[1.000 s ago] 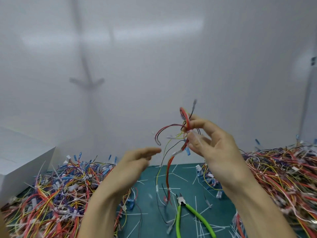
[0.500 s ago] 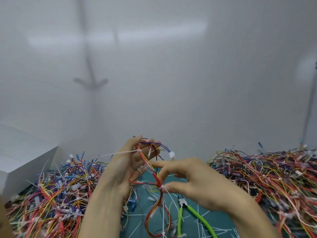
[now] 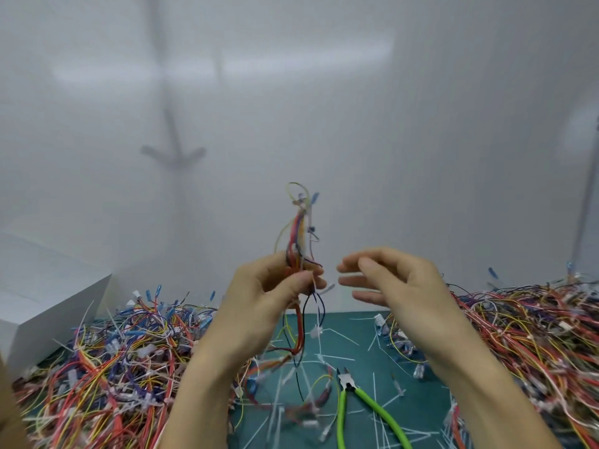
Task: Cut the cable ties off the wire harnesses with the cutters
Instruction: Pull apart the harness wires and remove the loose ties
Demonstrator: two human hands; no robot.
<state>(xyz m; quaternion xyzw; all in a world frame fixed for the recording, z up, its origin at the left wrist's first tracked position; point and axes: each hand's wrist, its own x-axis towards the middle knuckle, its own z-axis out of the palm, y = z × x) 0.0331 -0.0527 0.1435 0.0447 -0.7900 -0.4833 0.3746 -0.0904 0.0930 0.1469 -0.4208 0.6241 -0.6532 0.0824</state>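
Raised since half a second ago: multicoloured bundled wire harness (image 3: 299, 231), gripped by left hand (image 3: 259, 303) alone, long axis upright, looped end pointing up. Let go by right hand (image 3: 395, 286), fingers loosely spread, empty. Near, on green table (image 3: 353, 328), green-handled cutters (image 3: 349, 384) lying.

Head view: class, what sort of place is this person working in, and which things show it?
Probably a workshop bench for reworking wiring by hand: heaps of wire harnesses on both sides, green-handled cutters lying on a green cutting mat, and snipped cable ties scattered around them.
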